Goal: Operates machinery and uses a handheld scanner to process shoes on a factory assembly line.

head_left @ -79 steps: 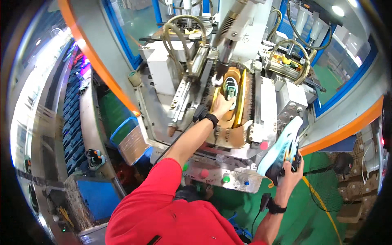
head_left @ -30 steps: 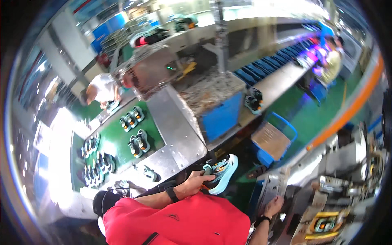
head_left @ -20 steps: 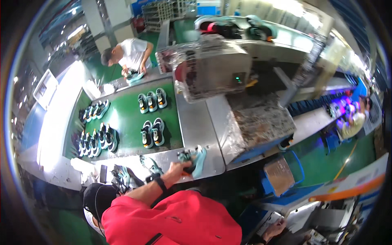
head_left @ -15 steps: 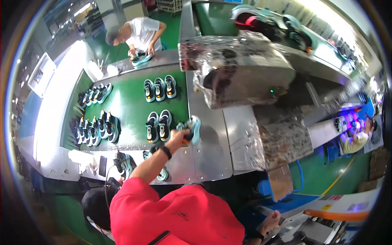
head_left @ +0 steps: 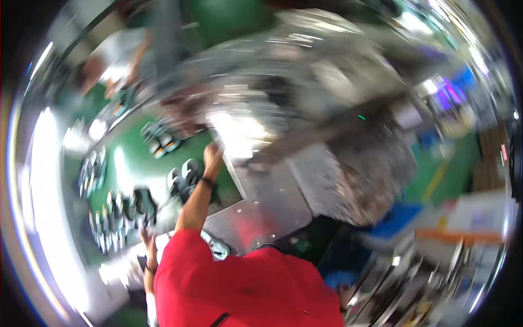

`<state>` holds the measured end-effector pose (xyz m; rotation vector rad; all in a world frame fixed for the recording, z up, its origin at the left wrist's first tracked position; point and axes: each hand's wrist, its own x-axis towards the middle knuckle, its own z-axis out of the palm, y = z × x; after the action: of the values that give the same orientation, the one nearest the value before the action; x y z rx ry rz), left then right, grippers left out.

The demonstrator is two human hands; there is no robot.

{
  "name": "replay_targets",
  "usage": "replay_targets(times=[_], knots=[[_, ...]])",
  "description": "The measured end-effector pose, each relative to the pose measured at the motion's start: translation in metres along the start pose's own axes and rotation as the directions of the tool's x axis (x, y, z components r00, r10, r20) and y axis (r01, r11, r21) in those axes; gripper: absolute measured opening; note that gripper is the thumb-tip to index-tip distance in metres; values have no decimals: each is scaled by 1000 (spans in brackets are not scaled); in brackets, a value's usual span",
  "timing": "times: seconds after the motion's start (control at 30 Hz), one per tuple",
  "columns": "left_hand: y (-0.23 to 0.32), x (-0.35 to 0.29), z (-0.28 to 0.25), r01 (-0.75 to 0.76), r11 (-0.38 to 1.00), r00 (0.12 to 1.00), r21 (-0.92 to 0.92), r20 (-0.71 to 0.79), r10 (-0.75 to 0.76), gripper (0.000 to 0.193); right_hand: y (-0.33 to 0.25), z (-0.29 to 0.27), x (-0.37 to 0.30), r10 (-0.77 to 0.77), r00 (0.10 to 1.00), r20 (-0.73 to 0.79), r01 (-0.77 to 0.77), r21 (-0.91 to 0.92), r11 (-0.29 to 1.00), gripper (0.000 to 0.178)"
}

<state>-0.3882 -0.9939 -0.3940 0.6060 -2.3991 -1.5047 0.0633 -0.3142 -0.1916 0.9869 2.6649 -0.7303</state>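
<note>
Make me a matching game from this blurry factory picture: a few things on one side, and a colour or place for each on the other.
Things:
1. Sleeve
2. Belt surface
3. Raised hand
4. Co-worker

Descriptions:
A. Green
B. Far upper left, bent over the belt
C. Red
D. At the edge of the metal machine, above a pair of shoes

Pairs: 1-C, 2-A, 3-D, 4-B

Motion blur smears the whole view. The left hand [head_left: 212,154] is raised over the green surface [head_left: 128,163]; whether its fingers grip anything cannot be told. The right hand is hidden beyond the red sleeve [head_left: 239,283]. Pairs of shoes [head_left: 182,175] just below the left hand are smeared, details unreadable. The metal machine [head_left: 305,92] above it is a streaked mass.
</note>
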Motion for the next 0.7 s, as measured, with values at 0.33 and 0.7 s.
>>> replay_targets(times=[0.33,0.7], knots=[[369,-358,144,337,939,-46,67,997,-54,31,-6,56,-74,535,839,-99,-362,632,685,22],[464,-584,338,-412,904,-247,115,941,-233,60,126,256,-304,897,236,375,-215,920,-328,20]])
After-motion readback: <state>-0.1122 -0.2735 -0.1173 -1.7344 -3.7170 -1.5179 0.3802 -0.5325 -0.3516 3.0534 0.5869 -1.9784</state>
